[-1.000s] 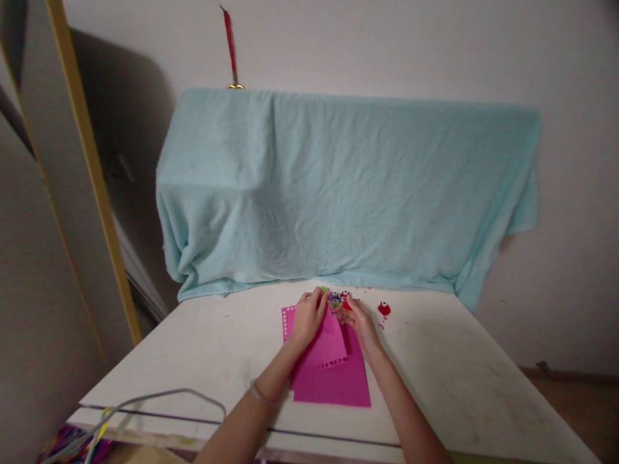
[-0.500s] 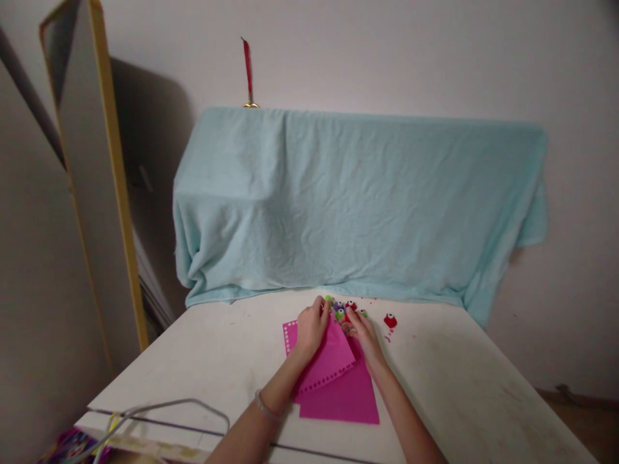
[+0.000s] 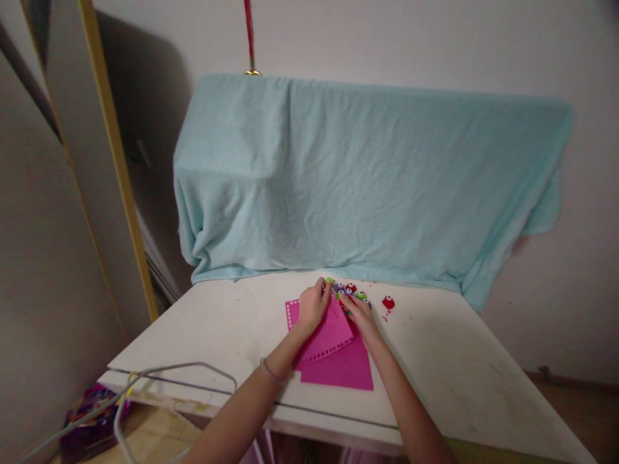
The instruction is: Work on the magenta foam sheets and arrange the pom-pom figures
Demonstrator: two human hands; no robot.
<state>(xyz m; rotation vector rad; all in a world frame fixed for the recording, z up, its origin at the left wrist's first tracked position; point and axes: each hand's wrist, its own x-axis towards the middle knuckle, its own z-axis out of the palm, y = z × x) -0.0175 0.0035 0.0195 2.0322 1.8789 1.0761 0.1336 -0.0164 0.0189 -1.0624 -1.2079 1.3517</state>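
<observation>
One purple bag (image 3: 89, 435) lay on the floor, its contents indistinct. The left hand (image 3: 312, 308) had its fingertips pinched on a punched pink sheet (image 3: 329, 335), above one plain pink sheet (image 3: 338, 375) on the table (image 3: 217, 322). The right hand (image 3: 360, 318) touched clustered eyed pieces (image 3: 361, 295), too overlapped to count; its grip could not be told. One red eyed piece (image 3: 388, 302) lay apart.

Punched pink sheet (image 3: 331, 328): partly hidden beneath the left hand's (image 3: 312, 306) fingers.
Eyed pieces (image 3: 360, 295): some covered by the right hand's (image 3: 362, 317) fingers, too small to count.
Red cord (image 3: 249, 32): top cut off, well beyond the fingers.
Purple package (image 3: 91, 425): print blurred, well left of the fingers.
</observation>
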